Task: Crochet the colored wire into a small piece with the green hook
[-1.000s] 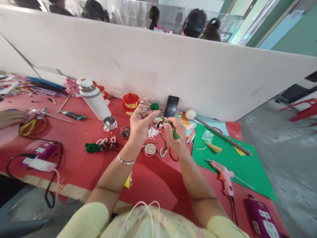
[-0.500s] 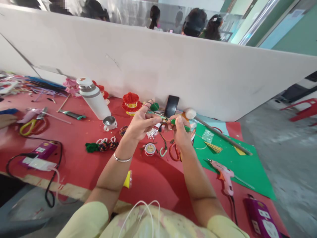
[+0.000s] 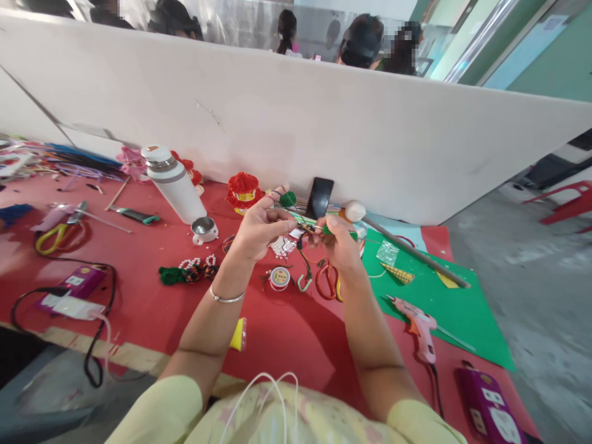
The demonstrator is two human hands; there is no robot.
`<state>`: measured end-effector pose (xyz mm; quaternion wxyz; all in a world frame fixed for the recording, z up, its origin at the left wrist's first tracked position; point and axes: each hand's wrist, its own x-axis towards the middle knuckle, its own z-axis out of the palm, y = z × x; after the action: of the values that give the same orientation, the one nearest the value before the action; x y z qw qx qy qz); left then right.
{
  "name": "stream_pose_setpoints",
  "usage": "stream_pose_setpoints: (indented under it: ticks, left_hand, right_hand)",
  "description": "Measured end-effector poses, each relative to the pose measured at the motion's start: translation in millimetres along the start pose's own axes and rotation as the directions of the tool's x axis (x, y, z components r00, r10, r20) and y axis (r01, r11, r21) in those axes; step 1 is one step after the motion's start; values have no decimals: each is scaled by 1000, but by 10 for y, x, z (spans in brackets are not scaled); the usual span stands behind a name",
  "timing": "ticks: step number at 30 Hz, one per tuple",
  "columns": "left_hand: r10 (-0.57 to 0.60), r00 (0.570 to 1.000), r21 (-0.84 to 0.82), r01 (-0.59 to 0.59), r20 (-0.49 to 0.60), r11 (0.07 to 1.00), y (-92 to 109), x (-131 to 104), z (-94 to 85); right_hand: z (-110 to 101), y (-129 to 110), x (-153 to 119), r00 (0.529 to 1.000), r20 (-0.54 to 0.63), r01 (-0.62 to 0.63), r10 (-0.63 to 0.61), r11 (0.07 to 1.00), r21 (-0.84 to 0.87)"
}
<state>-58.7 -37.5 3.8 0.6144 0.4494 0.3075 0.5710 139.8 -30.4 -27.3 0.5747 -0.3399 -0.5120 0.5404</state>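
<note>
My right hand is closed round a green-handled crochet hook, whose thin metal end points left. My left hand pinches a small dark multicoloured piece of yarn work between thumb and fingers. Dark yarn loops over the raised left index finger. The hook's tip meets the yarn work between both hands; fingers partly hide the stitches. Yarn strands hang below it towards the table. Just under the hands lie white beads, a small round spool and red-handled scissors.
A white bottle, its cup and a beaded yarn piece are to the left. A phone leans on the partition. Right are a green sheet, a pink glue gun and a purple power strip.
The hook in my right hand has shifted slightly and shows less of its green handle. My left hand has lowered its pinch a little on the yarn work.
</note>
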Motion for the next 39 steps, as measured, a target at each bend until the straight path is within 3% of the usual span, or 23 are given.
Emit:
stream_pose_setpoints:
  ticks: [23,39]
  left_hand:
    - [-22,999,20,23,-43,1000,41,-5,20]
    - [-25,999,20,26,-41,999,-2,7,-6]
  right_hand:
    - [-112,-4,-8,998,59,10,-8,999,-45]
    - [-83,18,-13,1000,7,25,-24,1000,-16]
